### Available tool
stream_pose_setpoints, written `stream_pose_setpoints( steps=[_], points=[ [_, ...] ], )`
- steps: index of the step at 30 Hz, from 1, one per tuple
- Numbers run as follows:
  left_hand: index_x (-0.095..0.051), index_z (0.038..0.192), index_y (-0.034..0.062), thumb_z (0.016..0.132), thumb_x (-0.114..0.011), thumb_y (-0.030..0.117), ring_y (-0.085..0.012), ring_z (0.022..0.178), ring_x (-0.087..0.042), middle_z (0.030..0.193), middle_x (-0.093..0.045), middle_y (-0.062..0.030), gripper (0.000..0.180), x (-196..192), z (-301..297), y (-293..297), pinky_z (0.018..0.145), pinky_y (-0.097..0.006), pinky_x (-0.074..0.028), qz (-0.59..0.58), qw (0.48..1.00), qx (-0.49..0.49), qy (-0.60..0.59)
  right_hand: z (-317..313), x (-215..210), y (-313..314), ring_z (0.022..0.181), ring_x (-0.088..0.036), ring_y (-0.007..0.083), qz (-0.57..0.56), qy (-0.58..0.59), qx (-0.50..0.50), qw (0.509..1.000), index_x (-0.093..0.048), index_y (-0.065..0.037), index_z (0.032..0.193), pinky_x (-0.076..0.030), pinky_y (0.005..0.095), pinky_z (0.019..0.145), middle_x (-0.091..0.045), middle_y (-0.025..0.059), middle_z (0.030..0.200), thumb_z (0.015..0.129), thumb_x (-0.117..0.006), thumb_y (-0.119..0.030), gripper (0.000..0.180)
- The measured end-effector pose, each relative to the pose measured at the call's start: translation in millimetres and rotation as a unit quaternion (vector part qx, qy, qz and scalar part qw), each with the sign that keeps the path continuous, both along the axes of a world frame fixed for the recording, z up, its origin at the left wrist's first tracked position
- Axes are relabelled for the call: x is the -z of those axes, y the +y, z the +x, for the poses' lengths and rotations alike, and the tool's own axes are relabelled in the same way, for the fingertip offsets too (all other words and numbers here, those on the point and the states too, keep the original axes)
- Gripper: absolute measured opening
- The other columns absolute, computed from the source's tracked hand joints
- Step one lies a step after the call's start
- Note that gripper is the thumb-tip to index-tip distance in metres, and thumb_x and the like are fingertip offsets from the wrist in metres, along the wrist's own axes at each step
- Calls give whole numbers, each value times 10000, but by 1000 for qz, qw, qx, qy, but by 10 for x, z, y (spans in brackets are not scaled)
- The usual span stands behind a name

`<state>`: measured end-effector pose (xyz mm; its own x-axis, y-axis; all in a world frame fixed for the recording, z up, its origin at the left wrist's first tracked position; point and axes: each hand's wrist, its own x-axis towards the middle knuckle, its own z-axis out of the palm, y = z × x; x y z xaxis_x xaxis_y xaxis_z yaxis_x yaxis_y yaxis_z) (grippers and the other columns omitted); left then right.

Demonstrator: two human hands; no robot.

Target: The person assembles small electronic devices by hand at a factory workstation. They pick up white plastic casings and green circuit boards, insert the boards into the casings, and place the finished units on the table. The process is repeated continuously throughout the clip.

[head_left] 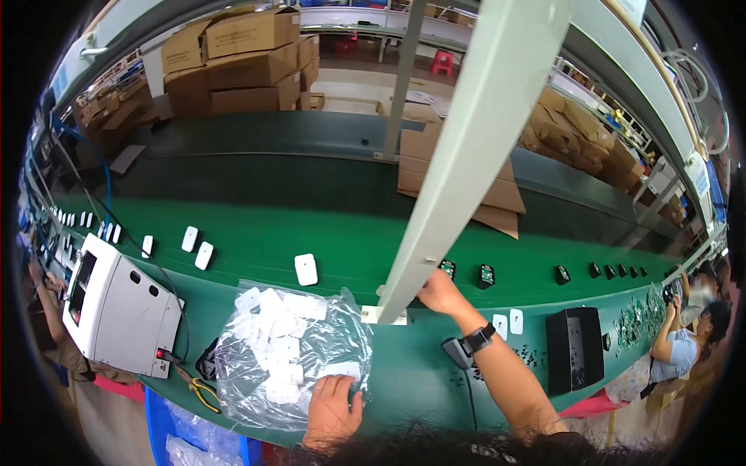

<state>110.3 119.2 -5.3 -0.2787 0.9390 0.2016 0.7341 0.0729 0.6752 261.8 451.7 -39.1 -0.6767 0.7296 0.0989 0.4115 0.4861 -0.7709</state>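
My left hand (334, 408) rests on a clear plastic bag (237, 388) that holds many white plastic covers (284, 349). Its fingers lie over the near edge of one cover, with the thumb apart. My right hand (441, 295) reaches over the green belt beside the foot of a pale metal post (458, 163). Just beyond its knuckles sits a black case with a circuit board (447, 268), partly hidden. The post and the hand itself hide the right fingertips, so the grip does not show. A black device is strapped to the right wrist.
More black cases (486, 276) line the belt to the right; white units (306, 269) lie to the left. A white machine (124, 307) stands left, near yellow-handled pliers (203, 396). Two white covers (516, 321), small black parts and a black box (556, 353) are right. A co-worker (684, 338) sits far right.
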Motion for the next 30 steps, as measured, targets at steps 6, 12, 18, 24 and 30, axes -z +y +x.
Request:
stream_pose_setpoints(
  steps=[6, 12, 18, 24, 30],
  points=[
    [-610, 1124, -7, 788, -701, 20, -407, 1124, -533, 1157, -592, -198, 349, 74, -122, -12, 970, -482, -453, -4, 997, -25, 78, -196, -127, 27, 1072, -619, 423, 147, -141, 11, 979, -577, -51, 1239, -530, 456, 905, -640, 203, 1169, 793, -729, -100, 473],
    [-602, 1155, 15, 755, -723, 3, -399, 1213, -476, 1260, -564, -181, 418, 48, -172, 89, 1038, -488, -402, -63, 992, 28, 109, -215, -309, -244, 1113, -592, 348, 233, -144, 31, 961, -690, -68, 958, -541, 437, 902, -572, 146, 1260, 805, -708, -139, 169],
    [-611, 1091, 4, 769, -699, 42, -382, 1102, -542, 1184, -612, -173, 337, 66, -252, 201, 957, -484, -430, -55, 986, 62, 146, 34, -893, -542, 976, -630, 322, 215, -13, 67, 974, -702, -48, 865, -540, 422, 810, -613, 140, 1136, 829, -690, -121, 82],
    [-609, 1094, -4, 732, -728, 74, -361, 1042, -568, 1090, -615, -175, 389, 4, -277, 258, 944, -480, -438, -34, 990, 60, 122, 1166, -1356, -1144, 691, -614, 191, 100, 32, 152, 983, -700, -40, 854, -503, 317, 640, -643, 76, 787, 824, -726, -84, 59],
    [-600, 1215, -18, 760, -725, 20, -275, 927, -647, 1060, -587, -146, 474, -113, -74, 232, 777, -364, -533, 24, 989, -35, -139, 1909, -721, -1591, 663, -643, 228, 68, -52, 224, 971, -705, -30, 848, -523, 342, 625, -655, 98, 763, 824, -730, -95, 73]
  ],
)
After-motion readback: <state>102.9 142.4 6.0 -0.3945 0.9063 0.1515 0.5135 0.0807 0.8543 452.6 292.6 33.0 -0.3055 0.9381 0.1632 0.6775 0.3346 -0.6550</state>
